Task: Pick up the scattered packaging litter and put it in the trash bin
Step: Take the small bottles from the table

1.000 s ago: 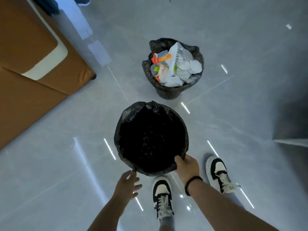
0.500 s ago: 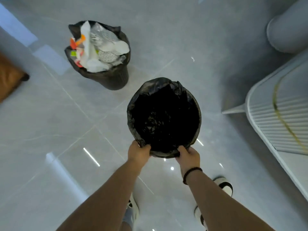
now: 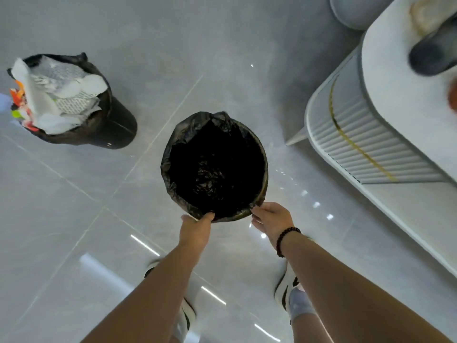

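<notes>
— Gripping of the trash bin [image 3: 264, 154] is seen where?
— Its near rim is pinched by the left hand [image 3: 195, 230]; the right hand [image 3: 272, 219] is held at the rim, fingers loosely spread.
— And the litter [image 3: 57, 95]?
— It is heaped in a second bin [image 3: 116, 125], well apart on the floor [image 3: 74, 219].

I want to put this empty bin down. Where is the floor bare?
Bare tiles lie between the empty bin and the full bin, and ahead of both. Rightward it is tight: the white ribbed furniture stands close.
</notes>
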`<state>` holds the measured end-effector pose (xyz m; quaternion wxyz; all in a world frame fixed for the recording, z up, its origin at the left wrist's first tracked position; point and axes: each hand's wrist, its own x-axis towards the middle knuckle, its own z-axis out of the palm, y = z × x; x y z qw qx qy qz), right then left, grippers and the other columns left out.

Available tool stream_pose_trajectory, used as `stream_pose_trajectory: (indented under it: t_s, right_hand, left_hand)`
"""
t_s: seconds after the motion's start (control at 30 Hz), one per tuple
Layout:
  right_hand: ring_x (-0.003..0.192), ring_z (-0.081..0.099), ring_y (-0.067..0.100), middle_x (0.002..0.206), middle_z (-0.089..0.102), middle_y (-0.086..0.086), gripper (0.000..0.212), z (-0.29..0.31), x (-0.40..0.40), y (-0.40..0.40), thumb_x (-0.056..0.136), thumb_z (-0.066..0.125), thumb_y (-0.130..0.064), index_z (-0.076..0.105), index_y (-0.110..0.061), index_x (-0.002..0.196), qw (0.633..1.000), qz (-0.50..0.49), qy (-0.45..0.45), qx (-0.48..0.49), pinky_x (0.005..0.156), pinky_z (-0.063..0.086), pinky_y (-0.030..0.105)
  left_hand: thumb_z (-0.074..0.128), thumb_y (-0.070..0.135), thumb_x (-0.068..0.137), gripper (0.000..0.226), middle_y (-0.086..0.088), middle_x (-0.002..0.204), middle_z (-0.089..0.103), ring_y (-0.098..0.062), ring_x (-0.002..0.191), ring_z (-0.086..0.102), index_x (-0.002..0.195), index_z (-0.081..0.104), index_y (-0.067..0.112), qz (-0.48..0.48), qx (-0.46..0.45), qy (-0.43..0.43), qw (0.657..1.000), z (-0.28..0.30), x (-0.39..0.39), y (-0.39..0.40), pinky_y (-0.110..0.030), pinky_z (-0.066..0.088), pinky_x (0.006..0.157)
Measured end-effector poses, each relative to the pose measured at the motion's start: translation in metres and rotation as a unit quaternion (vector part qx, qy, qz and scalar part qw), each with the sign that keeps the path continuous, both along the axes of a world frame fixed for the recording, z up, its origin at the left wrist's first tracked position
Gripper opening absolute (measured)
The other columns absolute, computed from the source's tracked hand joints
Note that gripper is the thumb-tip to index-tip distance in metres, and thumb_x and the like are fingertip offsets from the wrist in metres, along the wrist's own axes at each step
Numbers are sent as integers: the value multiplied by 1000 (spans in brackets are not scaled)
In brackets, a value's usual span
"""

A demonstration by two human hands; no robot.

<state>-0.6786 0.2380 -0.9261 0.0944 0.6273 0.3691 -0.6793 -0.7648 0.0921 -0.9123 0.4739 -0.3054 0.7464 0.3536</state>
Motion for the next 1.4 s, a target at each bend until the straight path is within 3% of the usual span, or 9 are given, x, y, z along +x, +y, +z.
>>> stream_pose_trajectory:
  t_s: [0.17, 0.43, 0.57, 0.73, 0.93, 1.03, 1.17, 1.3, 1.4]
  right_hand:
    - [108, 59, 37, 124, 53, 24, 32, 56, 11, 44, 86, 54, 11, 53, 1, 116, 999, -44, -20, 12, 92, 50, 44]
    - [82, 65, 15, 91, 66, 2, 33, 209, 6, 118, 85, 49, 11, 66, -17, 83, 961, 37, 76, 263, 80, 57, 38]
    - [91, 64, 6, 100, 66, -4, 38, 288, 15, 148, 80, 55, 15, 65, -22, 85, 888, 82, 138, 431, 70, 51, 12]
    - [107, 55, -2, 109, 61, -7, 36, 346, 35, 175, 79, 57, 13, 66, -19, 94, 798, 116, 158, 570, 78, 46, 6]
    - [123, 48, 18, 119, 57, 6, 24, 371, 46, 214, 79, 58, -2, 66, -14, 98, 697, 155, 67, 696, 106, 32, 18]
    - [139, 27, 38, 132, 49, 18, 29, 376, 57, 232, 71, 69, 0, 66, -10, 98, 649, 190, -69, 733, 115, 19, 51]
    - [139, 23, 44, 136, 46, 23, 39, 362, 82, 251, 67, 76, -13, 64, -10, 105, 671, 256, -211, 664, 109, 8, 61]
    - [119, 48, 41, 125, 55, 19, 47, 345, 99, 257, 67, 78, -15, 63, -8, 111, 726, 296, -192, 591, 92, 48, 52]
    - [105, 56, 40, 115, 61, 16, 46, 343, 103, 259, 61, 77, 1, 66, -8, 105, 709, 315, -159, 610, 70, 53, 40]
  left_hand:
    - [53, 23, 94, 86, -22, 150, 33, -36, 135, 36, 150, -10, 4, -190, -75, 14, 979, 78, 10, 28, -36, 33, 106]
    - [48, 23, 94, 51, 10, 104, 61, -5, 87, 57, 144, 38, 21, -387, 82, 137, 908, 201, -15, 140, -17, 47, 71]
    - [54, 21, 93, 40, 13, 116, 62, 1, 94, 56, 131, 47, 26, -376, 196, 284, 860, 267, -18, 220, -18, 44, 87]
    - [59, 11, 87, 43, 13, 119, 50, -5, 113, 50, 127, 49, 25, -349, 279, 455, 770, 318, -2, 296, -21, 45, 95]
    - [61, 13, 87, 66, -1, 147, 30, -23, 133, 24, 144, 32, 28, -448, 221, 534, 682, 318, 1, 353, -33, 32, 108]
    - [56, 19, 93, 71, -2, 146, 31, -25, 133, 24, 150, 16, 33, -513, 172, 532, 651, 300, -5, 378, -37, 32, 109]
    - [51, 20, 95, 55, -4, 135, 43, -26, 125, 33, 146, 32, 29, -524, 137, 527, 655, 274, -6, 388, -37, 36, 102]
    - [57, 10, 90, 45, -5, 127, 48, -26, 118, 40, 132, 51, 24, -502, 138, 552, 652, 260, -1, 377, -41, 44, 94]
    - [62, 6, 86, 43, -3, 121, 53, -26, 112, 44, 126, 57, 22, -490, 154, 568, 644, 257, 0, 368, -41, 46, 90]
